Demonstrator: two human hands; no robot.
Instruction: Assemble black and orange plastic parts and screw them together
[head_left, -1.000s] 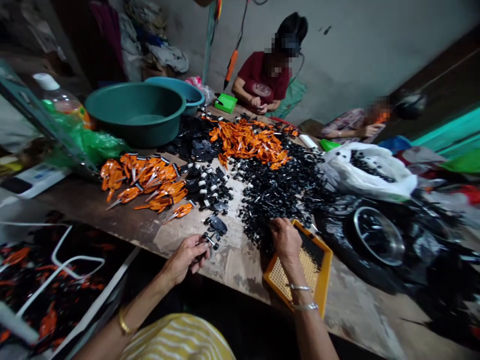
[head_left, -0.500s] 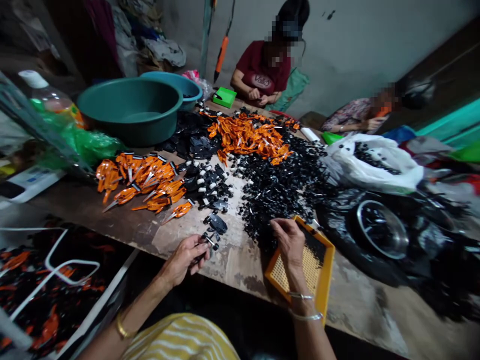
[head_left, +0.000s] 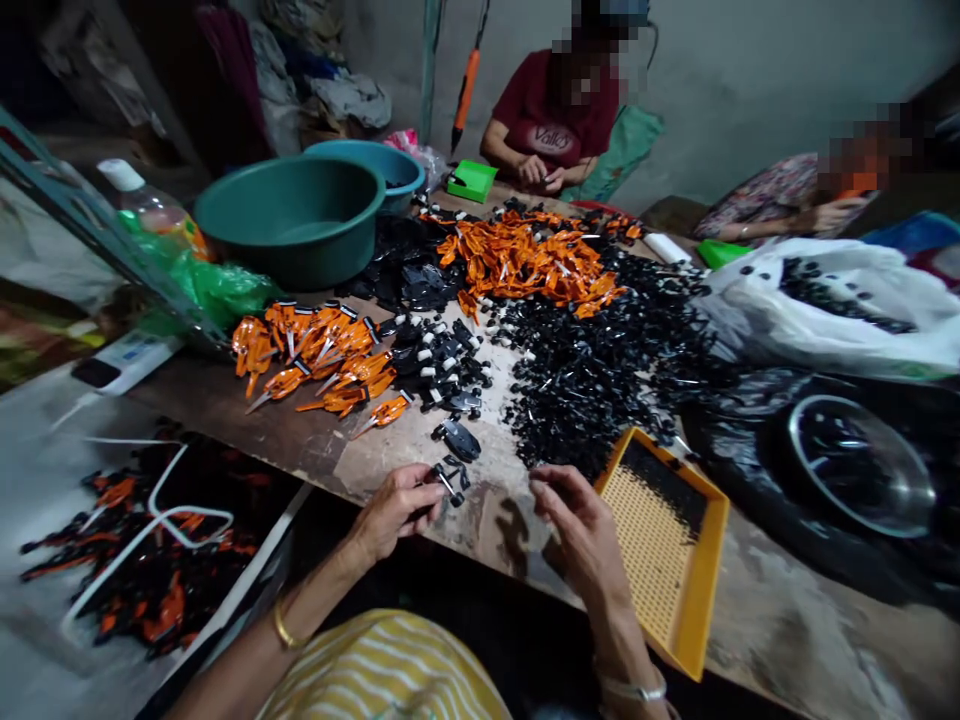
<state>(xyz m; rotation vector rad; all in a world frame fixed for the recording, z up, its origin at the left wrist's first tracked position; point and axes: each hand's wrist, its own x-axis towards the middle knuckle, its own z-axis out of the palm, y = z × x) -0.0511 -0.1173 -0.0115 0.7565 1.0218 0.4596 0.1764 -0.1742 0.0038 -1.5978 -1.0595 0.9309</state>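
Observation:
Near the table's front edge, my left hand (head_left: 397,512) is closed on a small black toy car part (head_left: 451,482) with a silvery axle and dark ends. Just beyond it lies an oval black piece (head_left: 459,440) with small wheels. My right hand (head_left: 581,525) is over the table, thumb and fingertips drawn together; anything between them is too small to make out. Beside it rests a yellow tray (head_left: 716,560) with a perforated bottom and tiny black bits in its far part. A heap of small black parts (head_left: 600,360) lies beyond my right hand.
Orange toy bodies (head_left: 330,350) lie at left, with more orange parts (head_left: 532,255) farther back. A green basin (head_left: 292,215), a white plastic bag (head_left: 840,330) and a metal bowl (head_left: 799,450) surround the heaps. Two people sit across the table; an orange tool (head_left: 466,95) hangs there.
My right hand has come away from the heap and tray toward my left hand. The left hand still holds the black part. The view has shifted, so the surroundings sit differently.

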